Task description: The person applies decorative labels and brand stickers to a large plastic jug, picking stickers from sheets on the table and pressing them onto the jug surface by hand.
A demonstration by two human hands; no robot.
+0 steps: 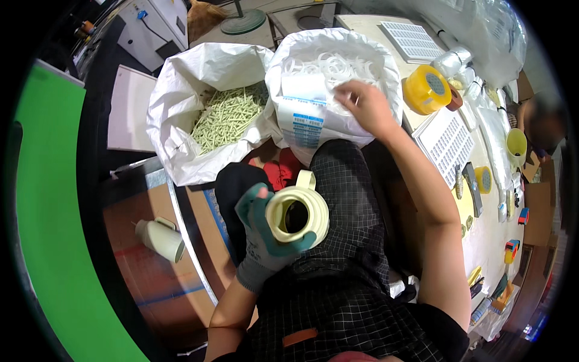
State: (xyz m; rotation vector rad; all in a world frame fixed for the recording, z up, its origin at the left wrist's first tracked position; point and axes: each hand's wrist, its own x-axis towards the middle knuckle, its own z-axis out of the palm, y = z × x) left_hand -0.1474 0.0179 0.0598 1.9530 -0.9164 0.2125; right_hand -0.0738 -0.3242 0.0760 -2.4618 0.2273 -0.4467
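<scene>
Gloved left hand wraps a cream jug.
Right hand, its grip unclear, hovers above a sack of rings; the neighboring sack holds sticks.

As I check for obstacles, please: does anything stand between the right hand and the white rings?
Nothing visible does: the right hand is over the open white sack, and the white rings inside lie exposed.

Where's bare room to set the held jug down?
Cardboard below the lying jug; table between the small tape and the lower red-blue tool. Crowded: around the big tape and the printed sheets below it.
</scene>
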